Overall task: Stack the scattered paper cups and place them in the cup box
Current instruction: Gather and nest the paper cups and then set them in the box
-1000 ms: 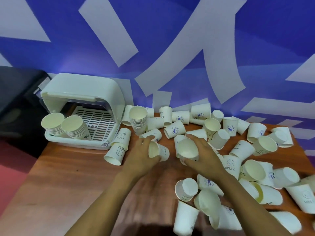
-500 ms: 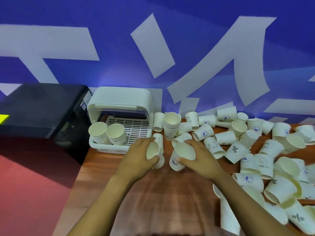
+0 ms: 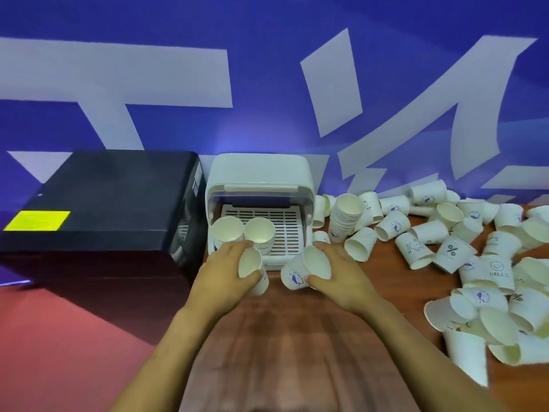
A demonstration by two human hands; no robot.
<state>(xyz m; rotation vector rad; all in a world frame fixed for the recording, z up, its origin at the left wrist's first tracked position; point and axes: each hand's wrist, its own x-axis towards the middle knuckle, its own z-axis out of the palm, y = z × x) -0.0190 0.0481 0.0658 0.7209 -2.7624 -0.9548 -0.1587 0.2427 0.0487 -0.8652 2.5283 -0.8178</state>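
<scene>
My left hand [image 3: 223, 278] grips a white paper cup [image 3: 252, 267], its mouth facing me, just in front of the white cup box [image 3: 260, 173]. My right hand [image 3: 341, 278] holds another paper cup [image 3: 306, 270] with a blue print, tilted on its side, a short gap to the right of the first. The box's lid is raised, and two cup stacks [image 3: 242, 233] lean at the left of its slotted tray. A taller stack [image 3: 346, 217] stands on the table right of the box. Several loose cups [image 3: 451, 251] lie scattered across the right of the wooden table [image 3: 282, 352].
A black case [image 3: 98, 203] with a yellow label sits left of the box, beyond the table's left edge. A blue wall with white shapes rises behind. Red floor shows at the lower left.
Both hands, each with its cup, have moved left from the scattered pile to just in front of the box. The view has swung left, bringing the black case in.
</scene>
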